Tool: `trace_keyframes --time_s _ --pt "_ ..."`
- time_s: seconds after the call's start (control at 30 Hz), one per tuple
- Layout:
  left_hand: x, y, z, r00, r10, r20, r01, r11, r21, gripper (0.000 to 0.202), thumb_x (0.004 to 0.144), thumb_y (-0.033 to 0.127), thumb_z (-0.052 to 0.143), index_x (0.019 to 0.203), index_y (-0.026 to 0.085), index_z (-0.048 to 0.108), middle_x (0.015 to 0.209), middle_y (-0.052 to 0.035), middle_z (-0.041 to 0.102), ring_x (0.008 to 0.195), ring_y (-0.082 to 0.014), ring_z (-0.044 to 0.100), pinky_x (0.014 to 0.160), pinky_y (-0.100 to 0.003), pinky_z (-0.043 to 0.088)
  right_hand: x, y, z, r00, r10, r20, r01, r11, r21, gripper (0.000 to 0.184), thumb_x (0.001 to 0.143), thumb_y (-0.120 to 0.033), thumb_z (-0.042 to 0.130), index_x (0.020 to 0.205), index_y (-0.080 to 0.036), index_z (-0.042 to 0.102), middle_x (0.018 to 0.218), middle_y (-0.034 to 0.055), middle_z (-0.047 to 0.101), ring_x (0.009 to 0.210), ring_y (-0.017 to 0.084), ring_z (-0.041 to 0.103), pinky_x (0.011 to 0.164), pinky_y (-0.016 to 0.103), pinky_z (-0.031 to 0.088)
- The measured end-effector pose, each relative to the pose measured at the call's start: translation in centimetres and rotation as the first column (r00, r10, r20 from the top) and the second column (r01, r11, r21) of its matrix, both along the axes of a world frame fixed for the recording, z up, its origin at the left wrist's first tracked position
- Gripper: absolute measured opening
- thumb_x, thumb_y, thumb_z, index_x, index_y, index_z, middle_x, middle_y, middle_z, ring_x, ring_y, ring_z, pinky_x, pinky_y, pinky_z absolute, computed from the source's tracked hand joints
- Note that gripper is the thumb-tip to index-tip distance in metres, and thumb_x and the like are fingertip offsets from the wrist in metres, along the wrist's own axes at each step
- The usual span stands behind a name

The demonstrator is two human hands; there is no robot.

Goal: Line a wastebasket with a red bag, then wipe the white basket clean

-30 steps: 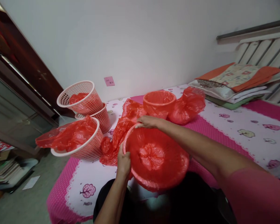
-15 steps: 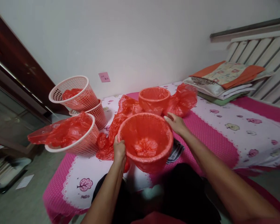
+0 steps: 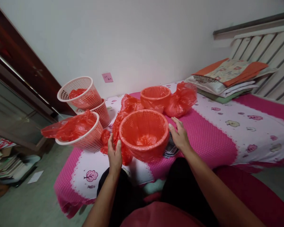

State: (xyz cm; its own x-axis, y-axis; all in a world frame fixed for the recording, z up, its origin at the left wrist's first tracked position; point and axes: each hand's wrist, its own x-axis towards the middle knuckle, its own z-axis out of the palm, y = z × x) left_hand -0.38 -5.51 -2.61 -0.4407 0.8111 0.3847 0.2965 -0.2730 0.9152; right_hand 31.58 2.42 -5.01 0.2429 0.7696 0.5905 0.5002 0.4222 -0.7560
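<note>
A basket lined with a red plastic bag (image 3: 144, 134) stands upright on the pink bed cover (image 3: 203, 138) in front of me. My left hand (image 3: 114, 152) lies against its left side, fingers stretched out. On the other side my right hand (image 3: 179, 135) rests flat and open just beside the basket, over a dark patterned object (image 3: 169, 148). Neither hand grips anything.
A second lined basket (image 3: 155, 97) and loose red bags (image 3: 182, 99) lie behind. Three pink mesh baskets (image 3: 85, 132) with red bags tilt at the bed's left edge. Folded bedding (image 3: 227, 78) sits at the far right, a wooden cabinet (image 3: 16, 91) and stacked books (image 3: 7, 164) at the left.
The lined basket went from tilted toward me to upright on the bed. Both hands let go of its rim and now sit open at its sides.
</note>
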Motion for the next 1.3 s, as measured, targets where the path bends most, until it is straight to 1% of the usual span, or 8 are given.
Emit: trace_keyframes --time_s 0.13,0.23,0.33,0.4,0.5,0.63,0.93,1.3 --pt "-1.9 -5.4 -4.2 0.994 0.095 -0.051 -0.101 0.987 -0.128 0.060 0.098 0.051 0.062 0.148 0.018 0.057 0.158 -0.0182 0.058 0.150 -0.0317 0.052 0.130 -0.051 0.034 2.0 -3.1 -0.7 0.999 -0.038 0.018 0.038 0.999 -0.009 0.056 0.104 -0.052 0.053 0.149 -0.019 0.060 0.149 0.0209 0.063 0.141 0.035 0.058 0.118 0.062 0.047" --pt "-2.7 -8.3 -8.1 0.996 0.086 -0.007 -0.084 0.958 -0.276 0.060 0.091 0.053 0.068 0.140 0.019 0.062 0.153 -0.0181 0.063 0.144 -0.0337 0.058 0.127 -0.054 0.039 1.1 -5.1 0.0 0.971 0.047 0.233 -0.067 0.994 0.082 0.057 0.103 -0.047 0.061 0.154 -0.022 0.055 0.156 0.0184 0.058 0.149 0.035 0.051 0.123 0.062 0.041" --pt "-2.4 -10.5 -10.5 0.997 0.026 0.078 0.003 0.936 -0.352 0.060 0.084 0.059 0.072 0.128 0.019 0.069 0.140 -0.0190 0.071 0.133 -0.0355 0.067 0.118 -0.054 0.050 -1.7 -6.2 1.1 0.823 0.195 0.533 -0.289 0.952 0.099 0.064 0.096 -0.036 0.075 0.154 -0.023 0.053 0.159 0.0156 0.056 0.154 0.036 0.043 0.128 0.064 0.034" --pt "-2.1 -11.7 -11.1 0.990 -0.026 0.136 0.078 0.918 -0.390 0.063 0.079 0.065 0.074 0.121 0.018 0.073 0.132 -0.0193 0.075 0.125 -0.0368 0.072 0.110 -0.054 0.055 -3.5 -6.2 1.3 0.712 0.233 0.662 -0.363 0.930 0.063 0.059 0.091 -0.025 0.078 0.146 -0.020 0.058 0.148 0.0154 0.065 0.148 0.037 0.050 0.127 0.065 0.033" --pt "-2.2 -13.3 -11.1 0.973 -0.082 0.218 0.175 0.877 -0.448 0.070 0.072 0.072 0.077 0.115 0.018 0.077 0.123 -0.0189 0.080 0.113 -0.0367 0.077 0.099 -0.050 0.061 -5.0 -5.6 0.7 0.649 0.198 0.735 -0.329 0.944 0.036 0.035 0.087 -0.011 0.074 0.120 -0.019 0.069 0.116 0.0116 0.075 0.119 0.033 0.067 0.122 0.065 0.038" --pt "-3.9 -15.3 -11.1 0.962 -0.034 0.270 0.170 0.850 -0.499 0.078 0.062 0.080 0.081 0.106 0.016 0.079 0.104 -0.0176 0.083 0.095 -0.0333 0.080 0.087 -0.043 0.063 -5.0 -4.6 -0.2 0.645 0.128 0.754 -0.276 0.958 0.074 0.019 0.085 -0.008 0.070 0.098 -0.021 0.068 0.095 0.0069 0.071 0.098 0.028 0.066 0.119 0.060 0.042" --pt "-7.7 -17.3 -9.3 0.928 0.103 0.358 0.080 0.883 -0.462 0.077 0.057 0.079 0.084 0.101 0.017 0.080 0.095 -0.0136 0.083 0.088 -0.0305 0.081 0.081 -0.038 0.065 -4.5 -4.6 0.0 0.647 0.151 0.747 -0.268 0.963 0.038 0.015 0.085 -0.010 0.064 0.087 -0.025 0.061 0.087 0.0052 0.064 0.090 0.028 0.059 0.113 0.057 0.044" --pt "-6.8 -16.3 -7.2 0.952 0.079 0.294 0.061 0.896 -0.439 0.074 0.057 0.081 0.083 0.095 0.018 0.079 0.087 -0.0109 0.082 0.080 -0.0302 0.080 0.078 -0.040 0.066 -5.0 -4.6 0.0 0.657 0.115 0.745 -0.268 0.959 0.088 0.020 0.084 -0.007 0.065 0.089 -0.025 0.058 0.088 0.0048 0.063 0.090 0.028 0.059 0.113 0.055 0.045"
